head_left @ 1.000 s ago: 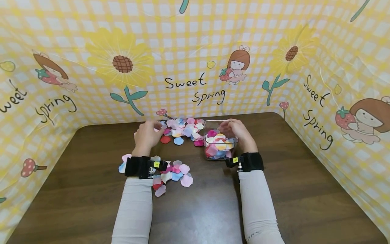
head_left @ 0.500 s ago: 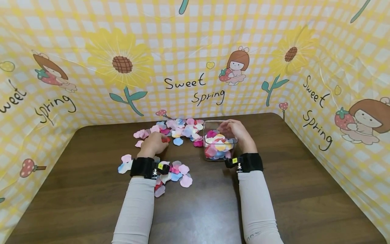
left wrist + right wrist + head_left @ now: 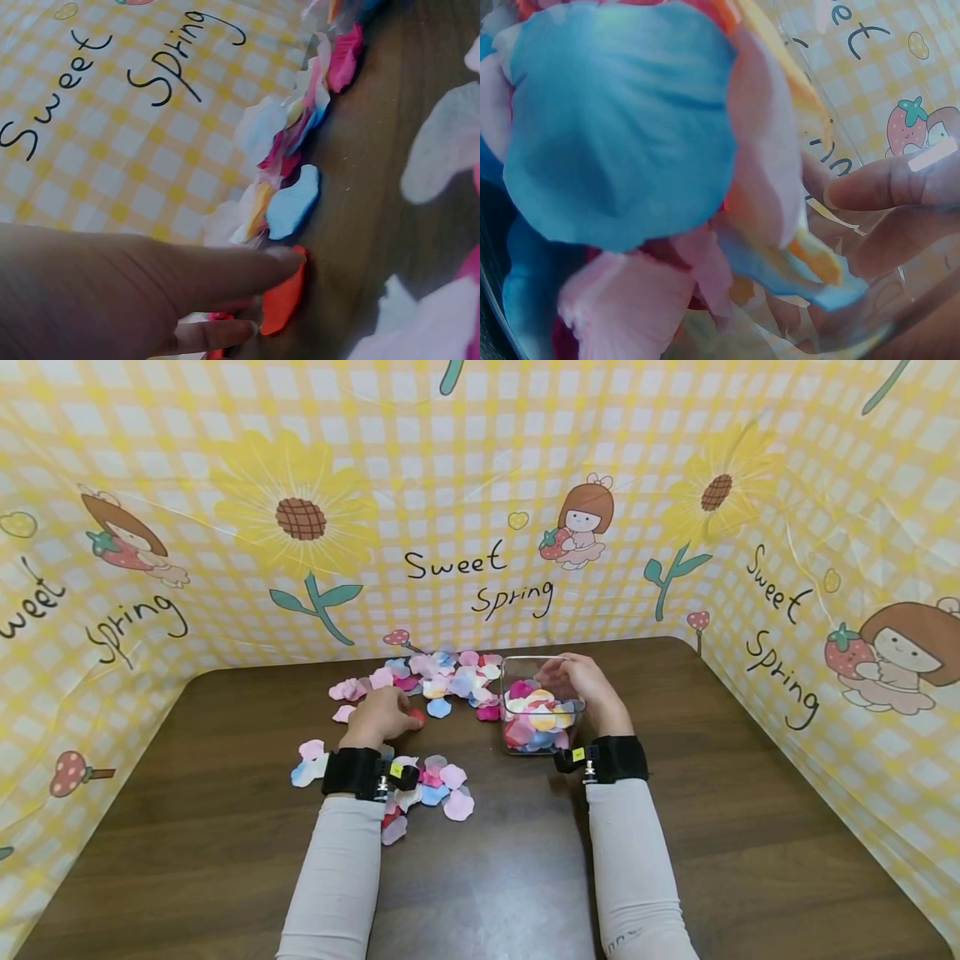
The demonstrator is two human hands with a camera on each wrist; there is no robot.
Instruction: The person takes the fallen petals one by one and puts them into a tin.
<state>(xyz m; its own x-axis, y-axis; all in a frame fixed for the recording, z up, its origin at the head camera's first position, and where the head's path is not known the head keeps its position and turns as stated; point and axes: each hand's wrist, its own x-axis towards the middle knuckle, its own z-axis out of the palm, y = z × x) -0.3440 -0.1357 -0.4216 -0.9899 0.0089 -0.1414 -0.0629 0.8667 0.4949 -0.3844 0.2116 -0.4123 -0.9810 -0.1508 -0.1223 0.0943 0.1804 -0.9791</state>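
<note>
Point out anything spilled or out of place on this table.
Loose petals lie scattered on the table, a second bunch nearer the left hand, outside the clear box the right hand holds.

My left hand (image 3: 381,717) covers most of the red petal (image 3: 416,717). Through the clear box (image 3: 517,672), my right hand's (image 3: 581,687) fingertips (image 3: 870,191) blur behind petals.

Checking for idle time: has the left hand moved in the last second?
Yes. The left hand came down and nearer, from the far petal pile onto a red petal.

Matt cloth petals (image 3: 435,781), glossy clear box (image 3: 542,706)
</note>
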